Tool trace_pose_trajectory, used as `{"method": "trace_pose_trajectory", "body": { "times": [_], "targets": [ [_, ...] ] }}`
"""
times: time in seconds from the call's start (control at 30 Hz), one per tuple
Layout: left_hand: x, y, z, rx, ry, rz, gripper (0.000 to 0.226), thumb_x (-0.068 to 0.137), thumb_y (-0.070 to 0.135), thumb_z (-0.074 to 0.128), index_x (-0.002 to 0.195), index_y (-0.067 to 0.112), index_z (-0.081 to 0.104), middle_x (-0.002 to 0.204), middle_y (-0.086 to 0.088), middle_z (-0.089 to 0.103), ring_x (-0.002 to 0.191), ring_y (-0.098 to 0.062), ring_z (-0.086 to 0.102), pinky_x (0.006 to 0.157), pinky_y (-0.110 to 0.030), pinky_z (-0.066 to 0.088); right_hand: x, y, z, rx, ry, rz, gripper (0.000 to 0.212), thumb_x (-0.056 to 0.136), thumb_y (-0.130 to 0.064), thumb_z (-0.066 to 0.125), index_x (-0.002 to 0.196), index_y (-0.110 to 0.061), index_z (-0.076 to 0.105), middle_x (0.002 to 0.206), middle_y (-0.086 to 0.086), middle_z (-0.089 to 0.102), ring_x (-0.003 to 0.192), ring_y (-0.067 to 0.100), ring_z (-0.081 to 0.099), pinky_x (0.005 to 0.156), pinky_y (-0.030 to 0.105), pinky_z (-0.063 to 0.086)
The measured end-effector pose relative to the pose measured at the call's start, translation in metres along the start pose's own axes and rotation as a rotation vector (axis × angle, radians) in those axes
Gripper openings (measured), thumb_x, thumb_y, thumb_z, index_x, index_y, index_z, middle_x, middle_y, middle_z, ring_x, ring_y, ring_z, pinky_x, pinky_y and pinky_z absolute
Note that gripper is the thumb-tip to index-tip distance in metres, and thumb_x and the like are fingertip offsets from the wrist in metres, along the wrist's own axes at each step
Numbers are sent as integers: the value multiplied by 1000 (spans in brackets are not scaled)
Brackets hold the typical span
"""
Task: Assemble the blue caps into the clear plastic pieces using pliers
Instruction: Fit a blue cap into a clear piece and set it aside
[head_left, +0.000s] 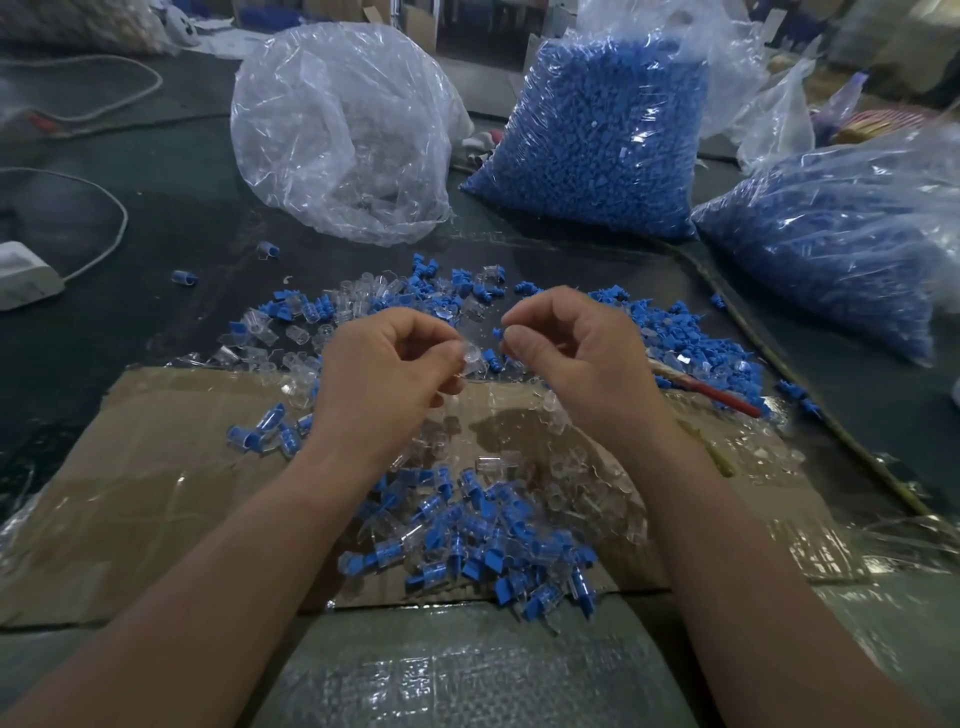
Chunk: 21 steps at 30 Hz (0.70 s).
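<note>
My left hand (387, 364) pinches a clear plastic piece (474, 357) between thumb and fingers. My right hand (574, 345) pinches a small blue cap (497, 332) a short gap to the right of that piece. Both hands hover above a spread of loose blue caps and clear pieces (415, 301). Assembled pieces with blue caps inside lie in a heap (483, 540) on the cardboard (156, 493) between my forearms. Red-handled pliers (711, 395) lie to the right of my right hand, partly buried under caps.
A clear bag of clear pieces (343, 135) stands at the back. Two bags of blue caps (602, 140) (831, 249) stand at the back right. A white power adapter (26, 280) with a cable lies at the left edge.
</note>
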<state>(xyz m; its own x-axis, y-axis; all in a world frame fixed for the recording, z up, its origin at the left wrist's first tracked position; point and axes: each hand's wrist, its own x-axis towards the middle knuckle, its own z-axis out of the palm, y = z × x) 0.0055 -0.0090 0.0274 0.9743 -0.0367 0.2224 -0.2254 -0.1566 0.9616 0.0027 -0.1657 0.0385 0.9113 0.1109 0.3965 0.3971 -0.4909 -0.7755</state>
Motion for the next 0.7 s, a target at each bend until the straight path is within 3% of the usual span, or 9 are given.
{"method": "trace_pose_trajectory", "body": {
  "times": [0.1, 0.4, 0.7],
  "targets": [
    [0, 0, 0, -36, 28, -16, 13, 80, 8, 67, 74, 19, 63, 62, 0, 67, 54, -9, 66, 52, -18, 53, -3, -3, 6, 49, -26, -22, 23, 80, -13, 67, 78, -34, 59, 68, -17, 61, 64, -3, 59, 60, 10, 46],
    [-1, 0, 1, -5, -22, 37, 21, 80, 4, 66, 76, 24, 63, 61, 5, 67, 57, -6, 65, 54, -15, 53, -4, -4, 11, 151, -71, 15, 17, 76, -13, 70, 77, -27, 62, 65, -21, 65, 62, -2, 63, 59, 10, 48],
    [-1, -1, 0, -42, -69, 37, 22, 81, 0, 63, 75, 21, 62, 66, 0, 69, 57, -8, 66, 55, -17, 54, -5, -6, 10, 88, -38, -5, 14, 73, -20, 72, 75, -28, 61, 64, -15, 61, 60, -4, 58, 56, 8, 44]
  ]
}}
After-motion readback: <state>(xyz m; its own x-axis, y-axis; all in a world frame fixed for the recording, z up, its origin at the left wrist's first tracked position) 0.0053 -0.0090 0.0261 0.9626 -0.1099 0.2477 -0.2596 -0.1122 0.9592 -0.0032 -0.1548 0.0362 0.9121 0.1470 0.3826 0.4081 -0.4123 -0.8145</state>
